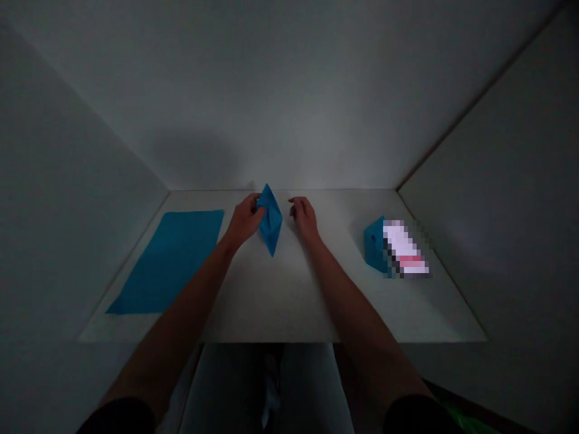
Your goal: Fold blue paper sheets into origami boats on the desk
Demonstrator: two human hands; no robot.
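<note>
Our left hand (246,218) pinches the folded blue paper (270,220) at its upper left edge, mid-table toward twelve o'clock. It looks light, creasable, best held by its folds. Our right hand (304,216) hovers at its three o'clock, loosely curled, empty. The white table (289,301) sits between dim walls.

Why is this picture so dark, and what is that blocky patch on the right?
Head view: dim all over, with murky grey walls; the white table is brightest, a soft shadow lies on the back wall. The folded blue paper in the left hand shows clearly. Pixel blocks cover part of the blue shape at right.
</note>
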